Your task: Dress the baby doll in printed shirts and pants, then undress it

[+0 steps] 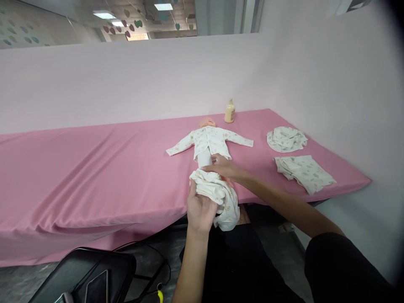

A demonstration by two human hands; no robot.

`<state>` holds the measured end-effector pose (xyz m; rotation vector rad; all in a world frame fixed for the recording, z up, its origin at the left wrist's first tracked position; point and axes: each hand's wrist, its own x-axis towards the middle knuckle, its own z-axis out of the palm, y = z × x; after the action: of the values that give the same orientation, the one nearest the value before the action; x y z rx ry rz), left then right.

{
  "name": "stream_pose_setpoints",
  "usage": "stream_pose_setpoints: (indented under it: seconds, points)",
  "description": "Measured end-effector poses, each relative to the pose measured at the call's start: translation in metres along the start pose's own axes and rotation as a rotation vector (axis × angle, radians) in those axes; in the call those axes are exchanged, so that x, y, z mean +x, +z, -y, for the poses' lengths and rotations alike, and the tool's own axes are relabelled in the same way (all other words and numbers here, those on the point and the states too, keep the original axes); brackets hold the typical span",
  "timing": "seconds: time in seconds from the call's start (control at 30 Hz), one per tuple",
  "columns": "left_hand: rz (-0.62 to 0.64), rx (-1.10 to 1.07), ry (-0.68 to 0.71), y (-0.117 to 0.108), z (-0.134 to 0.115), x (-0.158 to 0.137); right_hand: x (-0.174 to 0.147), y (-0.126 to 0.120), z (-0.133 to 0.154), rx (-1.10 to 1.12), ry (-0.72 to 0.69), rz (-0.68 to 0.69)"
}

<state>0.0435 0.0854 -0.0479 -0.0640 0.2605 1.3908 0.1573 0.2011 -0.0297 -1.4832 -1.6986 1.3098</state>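
A baby doll (207,122) lies on its back, its head toward the wall. It wears a white patterned baby top (206,138) with the sleeves spread out, and a white diaper (204,158) shows below the hem. White patterned baby pants (217,189) are bunched over its lower body and hang past the table edge. My left hand (200,210) grips the pants from below, palm up, its fingertips hidden by the cloth. From the right, my right hand (223,166) reaches across and holds the waistband beside the diaper. A bit of the doll's leg (227,181) shows under my right wrist.
The table has a pink cloth (94,176). A pump bottle (230,112) stands by the wall. Crumpled patterned cloth (286,139) and a folded patterned garment (306,171) lie at right. A black chair (118,263) with a phone (97,288) is at lower left.
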Motion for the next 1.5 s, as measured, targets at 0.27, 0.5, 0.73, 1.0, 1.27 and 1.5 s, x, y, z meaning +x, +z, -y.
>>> stream_pose_setpoints:
  seconds: [0.27, 0.5, 0.73, 1.0, 1.27, 1.5]
  points:
    - [-0.047, 0.115, -0.007, 0.006, -0.003, 0.006, -0.049, -0.01, 0.0, -0.207, -0.31, 0.06]
    - [-0.061, 0.232, -0.012, 0.006, -0.002, 0.006, -0.047, -0.012, 0.006, -0.204, -0.283, 0.277]
    - [-0.108, 0.229, 0.005, 0.005, -0.004, 0.009, -0.042, -0.01, 0.01, -0.234, -0.367, 0.267]
    - [-0.077, 0.214, -0.031, 0.01, -0.003, 0.01, -0.042, -0.005, 0.01, 0.005, -0.249, 0.131]
    - [0.031, 0.143, -0.048, 0.016, -0.003, 0.011, -0.023, -0.004, 0.0, 0.376, -0.008, 0.223]
    - [-0.016, 0.214, -0.066, 0.011, -0.004, 0.013, -0.024, -0.03, 0.008, -0.053, -0.124, 0.486]
